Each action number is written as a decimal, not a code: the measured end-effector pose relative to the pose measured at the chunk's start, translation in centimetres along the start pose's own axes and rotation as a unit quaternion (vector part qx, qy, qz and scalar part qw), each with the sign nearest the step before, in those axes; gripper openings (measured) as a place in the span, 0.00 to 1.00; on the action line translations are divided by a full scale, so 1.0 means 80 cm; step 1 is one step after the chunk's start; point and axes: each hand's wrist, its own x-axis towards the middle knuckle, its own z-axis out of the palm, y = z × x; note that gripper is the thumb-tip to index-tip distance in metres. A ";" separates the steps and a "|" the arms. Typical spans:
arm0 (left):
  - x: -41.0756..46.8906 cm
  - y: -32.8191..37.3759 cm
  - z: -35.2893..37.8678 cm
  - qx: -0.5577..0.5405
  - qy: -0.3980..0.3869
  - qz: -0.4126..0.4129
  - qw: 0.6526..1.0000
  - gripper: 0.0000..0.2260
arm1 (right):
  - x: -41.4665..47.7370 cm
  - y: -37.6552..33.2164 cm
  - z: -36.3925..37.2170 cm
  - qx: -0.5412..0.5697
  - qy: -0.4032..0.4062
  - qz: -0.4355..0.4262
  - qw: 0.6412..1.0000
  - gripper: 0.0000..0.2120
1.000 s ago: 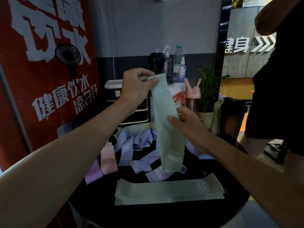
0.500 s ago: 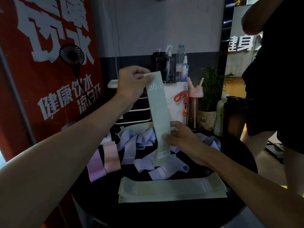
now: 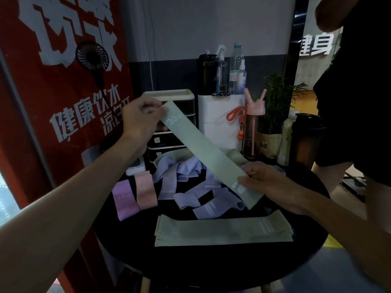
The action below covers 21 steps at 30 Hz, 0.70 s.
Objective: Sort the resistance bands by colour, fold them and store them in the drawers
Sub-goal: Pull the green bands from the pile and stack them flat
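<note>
left hand (image 3: 140, 118) + right hand (image 3: 264, 183) pinch green band (image 3: 203, 153) | lilac bands (image 3: 186, 171) tangled beneath | drawers (image 3: 165, 143) behind

The drawer unit (image 3: 167, 143) at 12 o'clock is fronted by heaped lilac bands (image 3: 186, 168); bare tabletop (image 3: 211, 265) is found at 6 o'clock.

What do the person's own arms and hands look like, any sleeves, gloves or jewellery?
Both are bare: the left hand and right hand wear no gloves, and no rings show. Neither wrist carries a watch or bracelet, and no sleeve covers either forearm in view. Dim light hides finer marks.
</note>
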 end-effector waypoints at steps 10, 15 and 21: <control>-0.066 -0.046 -0.038 0.071 -0.029 -0.040 0.996 0.07 | -0.038 0.018 -0.050 0.078 0.138 0.000 0.987 0.04; -0.107 -0.070 -0.060 0.146 -0.134 -0.056 0.978 0.08 | -0.048 0.041 -0.063 -0.114 0.201 -0.012 0.973 0.08; -0.147 -0.090 -0.074 0.220 -0.198 -0.066 0.953 0.06 | -0.059 0.058 -0.054 -0.236 0.164 -0.019 0.958 0.14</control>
